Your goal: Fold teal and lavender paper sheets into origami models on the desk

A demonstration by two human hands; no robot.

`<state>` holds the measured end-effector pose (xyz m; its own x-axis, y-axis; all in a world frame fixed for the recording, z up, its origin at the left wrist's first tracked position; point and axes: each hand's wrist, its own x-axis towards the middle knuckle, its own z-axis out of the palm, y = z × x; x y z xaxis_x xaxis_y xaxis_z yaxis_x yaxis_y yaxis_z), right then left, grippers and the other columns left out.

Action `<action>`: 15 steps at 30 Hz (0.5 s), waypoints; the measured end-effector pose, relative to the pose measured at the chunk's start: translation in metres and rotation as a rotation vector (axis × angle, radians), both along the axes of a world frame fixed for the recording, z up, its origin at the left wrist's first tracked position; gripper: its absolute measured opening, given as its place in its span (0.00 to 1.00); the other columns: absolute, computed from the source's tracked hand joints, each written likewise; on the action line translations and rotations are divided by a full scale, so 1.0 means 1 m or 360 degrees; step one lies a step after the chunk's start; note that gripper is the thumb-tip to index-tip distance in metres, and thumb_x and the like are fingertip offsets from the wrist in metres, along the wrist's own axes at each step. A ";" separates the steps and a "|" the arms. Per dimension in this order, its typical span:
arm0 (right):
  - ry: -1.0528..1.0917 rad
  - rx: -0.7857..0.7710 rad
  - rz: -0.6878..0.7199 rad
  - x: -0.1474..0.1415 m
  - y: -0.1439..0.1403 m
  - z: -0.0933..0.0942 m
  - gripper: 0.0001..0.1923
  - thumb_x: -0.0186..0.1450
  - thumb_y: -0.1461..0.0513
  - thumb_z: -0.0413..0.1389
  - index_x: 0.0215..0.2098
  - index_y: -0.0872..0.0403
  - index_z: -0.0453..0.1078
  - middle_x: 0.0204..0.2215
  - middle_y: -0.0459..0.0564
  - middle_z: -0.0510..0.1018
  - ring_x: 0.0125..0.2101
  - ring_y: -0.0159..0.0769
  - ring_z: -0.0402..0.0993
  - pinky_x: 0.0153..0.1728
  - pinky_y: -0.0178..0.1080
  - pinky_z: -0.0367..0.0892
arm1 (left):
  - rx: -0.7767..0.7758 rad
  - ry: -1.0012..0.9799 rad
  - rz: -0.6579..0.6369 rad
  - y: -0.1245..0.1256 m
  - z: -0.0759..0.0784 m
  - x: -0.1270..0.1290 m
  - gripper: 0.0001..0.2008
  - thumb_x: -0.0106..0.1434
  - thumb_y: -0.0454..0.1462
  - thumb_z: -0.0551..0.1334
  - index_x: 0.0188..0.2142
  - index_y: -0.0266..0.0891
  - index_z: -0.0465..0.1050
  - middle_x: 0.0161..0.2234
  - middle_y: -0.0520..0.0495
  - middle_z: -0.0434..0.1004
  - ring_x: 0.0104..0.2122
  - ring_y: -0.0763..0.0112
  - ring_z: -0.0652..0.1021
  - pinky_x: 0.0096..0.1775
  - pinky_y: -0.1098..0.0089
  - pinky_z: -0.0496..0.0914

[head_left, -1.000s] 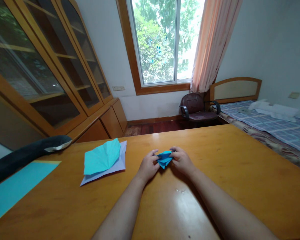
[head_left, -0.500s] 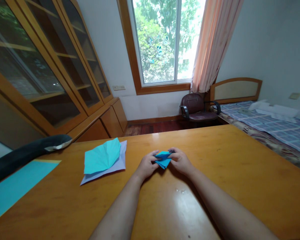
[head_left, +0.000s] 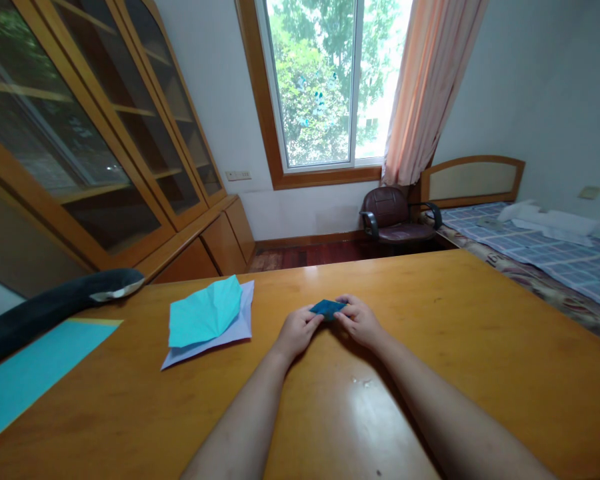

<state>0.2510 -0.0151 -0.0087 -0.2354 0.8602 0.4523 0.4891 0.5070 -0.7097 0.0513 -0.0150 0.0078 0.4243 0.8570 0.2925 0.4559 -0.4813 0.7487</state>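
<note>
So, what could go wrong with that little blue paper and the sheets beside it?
The left hand and right hand grip opposite sides of the small folded blue paper, so an uneven pull might tear or miscrease it. The turquoise sheet overlaps the lavender sheet near the far edge of the table, so a nudge could perhaps slide them off.

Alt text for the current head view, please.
Left hand and right hand hold a small folded blue paper over a wooden table. To their left, a creased turquoise sheet lies on a lavender sheet; a window is beyond.
</note>
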 end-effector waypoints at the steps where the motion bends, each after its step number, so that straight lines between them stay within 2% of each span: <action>1: 0.0006 -0.0002 0.0007 -0.001 0.000 0.001 0.14 0.64 0.59 0.52 0.26 0.54 0.77 0.39 0.54 0.75 0.40 0.38 0.72 0.45 0.39 0.66 | 0.0018 0.0048 0.0053 -0.001 0.000 0.001 0.20 0.66 0.43 0.53 0.26 0.36 0.77 0.32 0.46 0.79 0.32 0.68 0.75 0.36 0.71 0.66; 3: 0.0014 -0.0005 0.0035 -0.003 0.000 0.002 0.15 0.64 0.60 0.52 0.24 0.54 0.76 0.35 0.53 0.76 0.36 0.36 0.72 0.41 0.37 0.66 | 0.0072 0.0129 0.0149 -0.003 0.000 0.003 0.21 0.66 0.44 0.52 0.25 0.36 0.76 0.28 0.47 0.76 0.29 0.70 0.73 0.33 0.71 0.65; 6: 0.0008 -0.0005 0.0066 -0.005 -0.001 0.003 0.15 0.65 0.60 0.51 0.24 0.54 0.75 0.29 0.51 0.76 0.31 0.34 0.71 0.36 0.36 0.65 | 0.0168 0.0208 0.0269 -0.005 0.000 0.005 0.19 0.66 0.44 0.53 0.25 0.37 0.75 0.26 0.47 0.75 0.29 0.70 0.73 0.33 0.72 0.64; 12: -0.0029 -0.0015 -0.0002 -0.008 0.001 -0.001 0.18 0.65 0.59 0.51 0.20 0.55 0.73 0.22 0.48 0.74 0.23 0.32 0.67 0.28 0.33 0.61 | 0.0427 0.0286 0.0490 -0.009 0.004 0.008 0.11 0.64 0.42 0.55 0.31 0.38 0.71 0.30 0.48 0.73 0.32 0.69 0.72 0.36 0.71 0.65; 15: -0.0048 -0.0017 -0.0049 -0.009 0.001 -0.002 0.18 0.64 0.59 0.51 0.18 0.55 0.71 0.18 0.47 0.72 0.21 0.31 0.64 0.25 0.33 0.58 | 0.0564 0.0297 0.0536 -0.010 0.006 0.009 0.06 0.62 0.39 0.58 0.34 0.39 0.70 0.33 0.48 0.71 0.34 0.69 0.71 0.38 0.69 0.66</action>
<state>0.2418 -0.0145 -0.0105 -0.2220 0.8722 0.4359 0.5259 0.4835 -0.6997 0.0605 -0.0253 0.0136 0.2151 0.8170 0.5351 0.7392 -0.4942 0.4575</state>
